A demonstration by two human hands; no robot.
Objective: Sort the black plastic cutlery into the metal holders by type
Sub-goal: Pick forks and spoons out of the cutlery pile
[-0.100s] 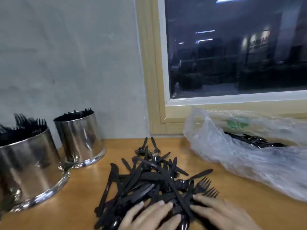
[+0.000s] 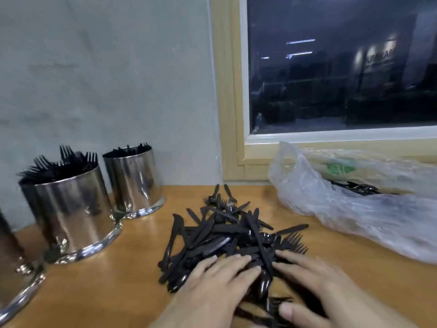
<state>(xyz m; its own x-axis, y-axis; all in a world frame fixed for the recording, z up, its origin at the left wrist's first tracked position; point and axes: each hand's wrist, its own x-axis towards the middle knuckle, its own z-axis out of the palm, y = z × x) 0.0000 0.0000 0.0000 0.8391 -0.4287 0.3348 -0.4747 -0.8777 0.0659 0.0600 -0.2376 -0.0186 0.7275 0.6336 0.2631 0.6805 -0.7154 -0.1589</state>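
on the wooden bench (image 2: 118, 287), near its front edge, lies a loose pile of black plastic cutlery (image 2: 227, 235): knives, forks and spoons crossed over one another, handles pointing every way. a few forks (image 2: 294, 242) stick out at the pile's right side, tines toward the window, and a couple more forks sit at the far tip of the heap.

both hands lie on the near side of the pile. the left hand (image 2: 217, 282) rests flat on the cutlery, fingers straight and spread, its grip wide and holding nothing. the right hand (image 2: 314, 287) lies beside it, fingers stretched out over the pieces and thumb low near the bottom edge, its grip likewise wide with nothing pinched.

to the left stand the metal holders: a middle holder (image 2: 73, 209) packed with forks standing tines up, a far holder (image 2: 133, 181) near the wall with dark cutlery tips just showing above its rim, and a near holder (image 2: 11, 280) cut off by the left edge.

to the right a clear plastic bag (image 2: 354, 209) lies crumpled on the bench below the window (image 2: 331, 67), with more black cutlery visible inside it.
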